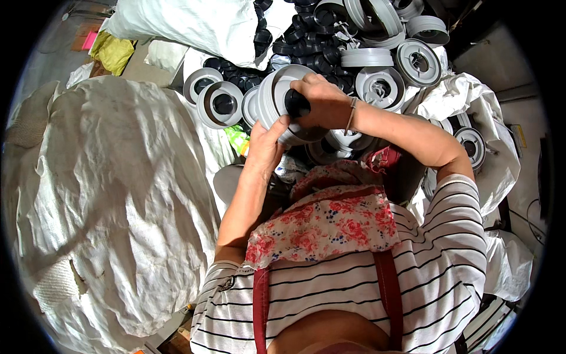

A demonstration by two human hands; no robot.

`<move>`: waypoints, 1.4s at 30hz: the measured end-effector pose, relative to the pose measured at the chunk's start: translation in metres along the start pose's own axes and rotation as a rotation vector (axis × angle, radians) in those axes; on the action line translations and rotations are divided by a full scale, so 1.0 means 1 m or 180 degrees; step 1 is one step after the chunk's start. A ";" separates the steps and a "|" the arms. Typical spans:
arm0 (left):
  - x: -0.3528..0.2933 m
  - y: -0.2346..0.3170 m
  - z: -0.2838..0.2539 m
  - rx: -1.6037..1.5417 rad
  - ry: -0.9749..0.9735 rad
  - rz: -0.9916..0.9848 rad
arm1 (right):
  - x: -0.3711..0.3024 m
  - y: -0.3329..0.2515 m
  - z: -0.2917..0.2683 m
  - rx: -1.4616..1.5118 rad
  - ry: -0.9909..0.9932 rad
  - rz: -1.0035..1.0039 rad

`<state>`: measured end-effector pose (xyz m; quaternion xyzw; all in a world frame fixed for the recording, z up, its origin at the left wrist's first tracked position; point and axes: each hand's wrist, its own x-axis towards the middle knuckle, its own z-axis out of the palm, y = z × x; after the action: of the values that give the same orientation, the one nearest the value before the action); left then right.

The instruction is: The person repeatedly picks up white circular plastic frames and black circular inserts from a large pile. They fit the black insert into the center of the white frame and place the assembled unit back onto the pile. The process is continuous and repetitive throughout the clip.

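In front of me I hold a grey ribbed plastic cup-shaped part [269, 99], tilted with its wide opening toward the right. My left hand [267, 143] is closed on its near lower side, the thumb lying against the ribbed wall. A black round cap [296, 104] sits at the opening of the grey part, pinched by my right hand [325, 105]; its fingers reach partly inside the rim. Whether the cap is fastened to the grey part cannot be seen. Just left of the held part, two grey round parts with flared rims [207, 113] lie side by side.
Many black caps [303, 44] are heaped at the back, beside a stuffed white sack [183, 26]. More grey ribbed parts [367, 58] are piled at the back right. A big white woven sack [118, 206] fills the left; an open white sack [457, 97] stands at the right.
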<state>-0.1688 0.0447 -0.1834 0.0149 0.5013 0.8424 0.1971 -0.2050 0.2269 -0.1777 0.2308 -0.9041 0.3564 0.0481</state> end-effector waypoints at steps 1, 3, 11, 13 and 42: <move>0.000 0.001 -0.002 -0.0025 0.0002 -0.0074 | -0.001 0.002 0.001 -0.0069 0.0109 -0.0290; 0.000 0.009 -0.002 -0.0081 0.0021 -0.0277 | -0.004 0.008 0.002 -0.0208 0.0326 -0.0865; 0.001 0.025 -0.008 -0.0276 0.0116 -0.0844 | -0.007 0.004 -0.006 -0.0438 -0.0311 -0.1212; 0.001 0.028 -0.009 -0.0608 0.0254 -0.0930 | -0.005 0.008 -0.004 0.0031 -0.0162 -0.1179; 0.001 -0.004 -0.002 0.0531 0.0109 0.0436 | 0.011 0.011 0.006 0.0842 0.0099 -0.0332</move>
<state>-0.1689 0.0454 -0.1879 0.0510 0.5707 0.8094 0.1285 -0.2196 0.2255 -0.1857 0.2761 -0.8351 0.4731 0.0497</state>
